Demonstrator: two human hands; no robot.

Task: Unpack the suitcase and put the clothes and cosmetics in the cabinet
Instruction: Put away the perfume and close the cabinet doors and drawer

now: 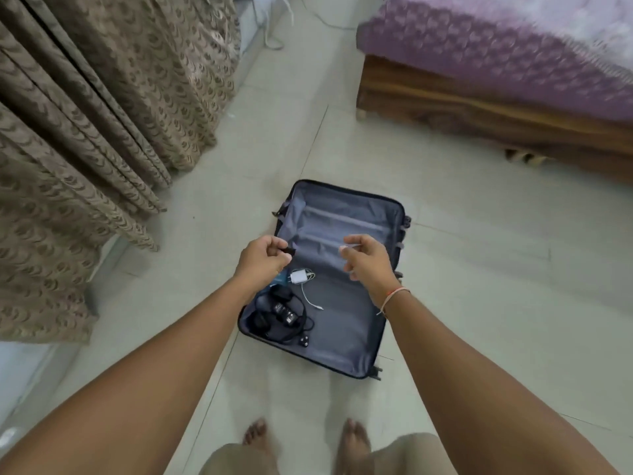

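An open dark suitcase [342,320] with grey lining lies flat on the tiled floor in front of me. In its near left corner are a white charger [298,277] with its thin cable, a black power adapter [284,311] with coiled cords, and a blue item [281,278] half hidden under my wrist. No clothes show in it. My left hand [262,260] hovers over the suitcase's left edge and pinches a small black object [288,250]. My right hand [368,265] is level with it above the lining, fingers curled, pinching a thin pale thing [347,248] that is too blurred to name.
Patterned brown curtains [85,132] hang along the left. A wooden bed frame [479,108] with a purple cover fills the upper right. A white cord [274,39] trails on the floor at the top. My bare feet [255,437] stand just short of the suitcase.
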